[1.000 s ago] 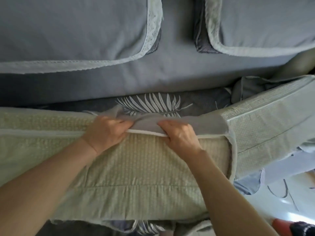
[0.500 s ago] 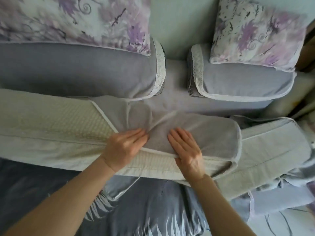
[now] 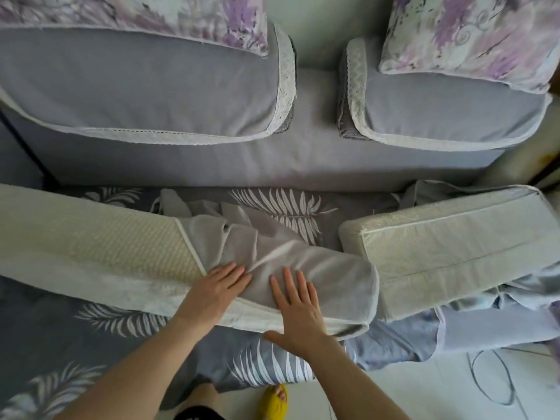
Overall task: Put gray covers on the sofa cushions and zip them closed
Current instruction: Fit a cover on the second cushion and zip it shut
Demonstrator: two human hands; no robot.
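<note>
Atop the long cushion (image 3: 91, 256), both hands, left (image 3: 216, 291) and right (image 3: 298, 310), press flat, grip released, on the gray cover (image 3: 303, 268); second cushion (image 3: 454, 253) abuts rightward.

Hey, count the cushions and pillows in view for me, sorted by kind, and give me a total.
Purple floral throw pillows: 2
Gray lace-trimmed back cushions: 2
Cream seat cushions without a full gray cover: 2
Total: 6

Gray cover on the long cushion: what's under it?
The gray cover sheathes the right end of the long cushion, whose pale weave shows left of it. Both hands, left hand and right hand, lie flat on top. The covered end is hidden.
</note>
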